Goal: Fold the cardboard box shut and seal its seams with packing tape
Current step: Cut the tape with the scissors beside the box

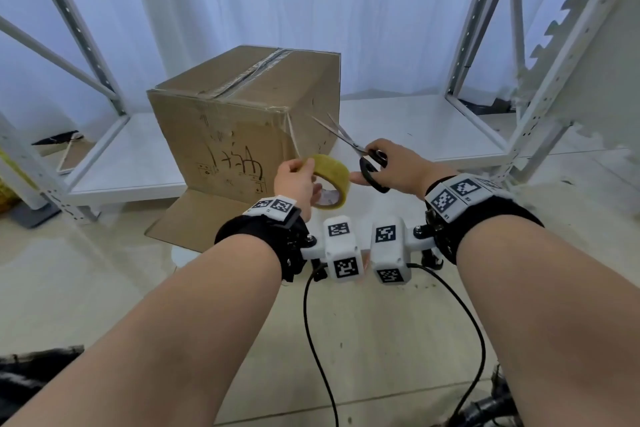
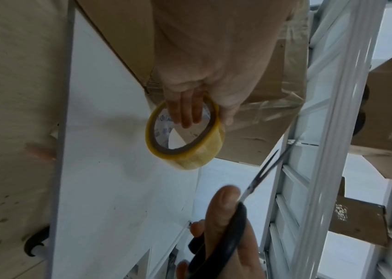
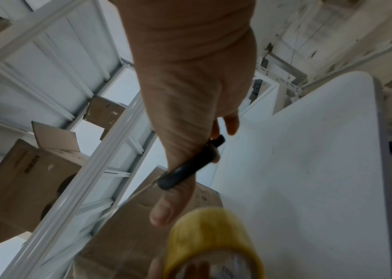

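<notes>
While the cardboard box (image 1: 242,121) sits closed on the low white shelf (image 1: 131,163), clear tape along its top seam, we hold the yellowish tape roll (image 1: 330,180) in our left hand (image 1: 298,180), fingers (image 2: 185,111) hooked through its core. A strip runs from the roll to the box's near corner. Our right hand (image 1: 394,166) grips black-handled scissors (image 1: 360,152), blades parted beside that strip.

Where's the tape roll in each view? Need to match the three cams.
Head: tape roll at centre, gripped by the left hand.
Left wrist: centre, fingers through its core.
Right wrist: bottom edge, right of centre, blurred.
Shared landmark: scissors in the right hand, beside the roll in all three.
</notes>
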`<state>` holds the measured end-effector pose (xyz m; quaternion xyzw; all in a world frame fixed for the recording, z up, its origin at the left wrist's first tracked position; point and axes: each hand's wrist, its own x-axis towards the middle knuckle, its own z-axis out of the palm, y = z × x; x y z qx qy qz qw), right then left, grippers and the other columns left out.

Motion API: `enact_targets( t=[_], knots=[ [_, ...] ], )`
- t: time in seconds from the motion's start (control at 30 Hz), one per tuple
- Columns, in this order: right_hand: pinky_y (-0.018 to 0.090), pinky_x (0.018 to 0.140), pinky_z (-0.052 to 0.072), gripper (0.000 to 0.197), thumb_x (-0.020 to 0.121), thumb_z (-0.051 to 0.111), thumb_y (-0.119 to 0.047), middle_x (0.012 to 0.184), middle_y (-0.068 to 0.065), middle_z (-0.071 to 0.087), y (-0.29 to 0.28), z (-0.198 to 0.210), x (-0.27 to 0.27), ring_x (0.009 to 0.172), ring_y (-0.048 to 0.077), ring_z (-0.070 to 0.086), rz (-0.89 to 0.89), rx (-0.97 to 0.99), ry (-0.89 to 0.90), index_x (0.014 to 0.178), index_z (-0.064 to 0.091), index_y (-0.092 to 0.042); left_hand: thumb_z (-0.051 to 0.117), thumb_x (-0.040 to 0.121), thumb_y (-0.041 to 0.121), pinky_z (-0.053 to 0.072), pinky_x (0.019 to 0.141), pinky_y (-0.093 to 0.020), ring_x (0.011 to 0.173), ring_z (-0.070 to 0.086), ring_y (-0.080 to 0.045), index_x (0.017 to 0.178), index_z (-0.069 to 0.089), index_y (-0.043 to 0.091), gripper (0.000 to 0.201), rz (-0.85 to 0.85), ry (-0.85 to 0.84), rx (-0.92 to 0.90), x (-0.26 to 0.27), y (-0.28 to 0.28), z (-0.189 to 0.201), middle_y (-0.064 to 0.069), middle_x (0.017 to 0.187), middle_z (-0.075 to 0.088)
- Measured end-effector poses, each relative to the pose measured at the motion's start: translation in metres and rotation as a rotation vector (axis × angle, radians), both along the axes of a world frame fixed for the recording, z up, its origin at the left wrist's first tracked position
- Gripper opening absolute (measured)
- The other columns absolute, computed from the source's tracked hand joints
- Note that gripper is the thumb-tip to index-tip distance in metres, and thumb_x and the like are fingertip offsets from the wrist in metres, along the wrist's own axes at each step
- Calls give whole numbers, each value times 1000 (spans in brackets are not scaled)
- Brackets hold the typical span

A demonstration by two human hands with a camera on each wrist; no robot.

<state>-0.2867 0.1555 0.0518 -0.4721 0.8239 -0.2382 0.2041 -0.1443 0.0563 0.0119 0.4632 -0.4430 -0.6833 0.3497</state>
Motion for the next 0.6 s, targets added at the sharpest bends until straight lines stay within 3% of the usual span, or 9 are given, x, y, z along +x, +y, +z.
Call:
enact_targets(
  t=[0.1,0.23,0.4,0.6],
  knots=[
    [31,89,46,60,71,76,-52,103,-2,57,5,4,-4,99,21,55,32,-17,-12,120,55,-24,54,95,12,56,73,-36,77,65,-24,99,54,14,5,28,80,16,4,-3,1,-13,97,63],
    [27,82,40,56,75,76,-47,91,-7,55,10,11,-2,92,18,53,122,67,33,122,57,-24,58,92,19,54,86,-45,101,63,-32,85,60,22,8,9,7,-35,18,-6,-1,-13,104,64],
    [26,81,35,54,77,74,-46,86,-13,52,6,19,9,77,4,50,196,115,35,125,56,-28,58,93,25,51,88,-43,87,59,-25,80,60,20,14,-34,-48,-118,37,-9,5,-7,88,61],
    [27,90,33,54,79,71,-48,96,-14,55,5,27,9,102,13,49,229,163,30,128,56,-32,58,94,23,51,92,-46,96,61,-29,81,61,19,13,-76,-106,-175,39,-7,14,-8,93,63]
  ],
)
